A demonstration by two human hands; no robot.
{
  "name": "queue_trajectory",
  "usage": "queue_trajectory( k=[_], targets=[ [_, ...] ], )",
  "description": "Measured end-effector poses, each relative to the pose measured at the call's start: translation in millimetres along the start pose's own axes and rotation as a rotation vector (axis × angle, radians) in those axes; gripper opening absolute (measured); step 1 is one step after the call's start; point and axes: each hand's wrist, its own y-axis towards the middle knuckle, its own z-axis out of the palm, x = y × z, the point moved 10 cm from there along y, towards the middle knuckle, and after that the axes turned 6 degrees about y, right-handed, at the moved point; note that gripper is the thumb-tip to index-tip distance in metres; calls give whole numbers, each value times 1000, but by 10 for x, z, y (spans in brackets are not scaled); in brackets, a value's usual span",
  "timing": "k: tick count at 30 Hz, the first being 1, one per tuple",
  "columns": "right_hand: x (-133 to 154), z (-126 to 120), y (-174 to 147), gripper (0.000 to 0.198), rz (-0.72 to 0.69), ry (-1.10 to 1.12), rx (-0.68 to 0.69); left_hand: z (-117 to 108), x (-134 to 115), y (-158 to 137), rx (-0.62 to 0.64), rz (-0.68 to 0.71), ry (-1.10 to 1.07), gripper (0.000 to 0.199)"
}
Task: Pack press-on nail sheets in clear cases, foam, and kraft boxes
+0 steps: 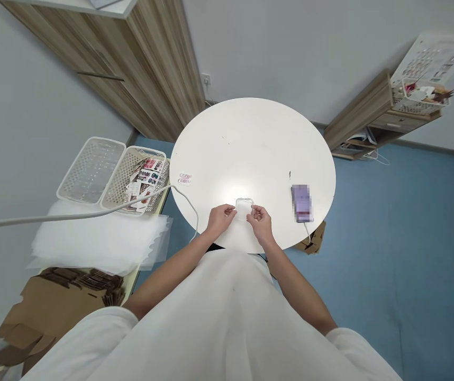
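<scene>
A small, clear, whitish rectangular plastic piece [244,206] is between my hands near the front of the round white table. My left hand [221,219] pinches its left edge with thumb and fingertips. At the opposite edge, my right hand [261,223] grips it with thumb and fingers closed. Whether it is a pouch or a thin case, I cannot tell. Left of my hands, a sheet of pinkish stickers [184,179] lies flat on the table.
A phone [302,203] with a cable lies right on the white table [251,143]. A white cable [72,216] crosses at left, before a basket [111,190] of printed cards, an open clear-bottomed basket [92,169], translucent sheets [100,238] and folded cardboard [52,307].
</scene>
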Motion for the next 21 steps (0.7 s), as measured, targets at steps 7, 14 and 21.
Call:
queue_trajectory(
  k=[7, 14, 21],
  targets=[
    [383, 111, -128, 34, -340, -405, -74, 327, -239, -8, 303, -80, -427, 33],
    [506, 506, -270, 41, -580, -587, 84, 160, -162, 132, 305, -116, -462, 34],
    [378, -15, -156, 52, -303, -392, -234, 130, -44, 205, 362, -150, -449, 38]
  ],
)
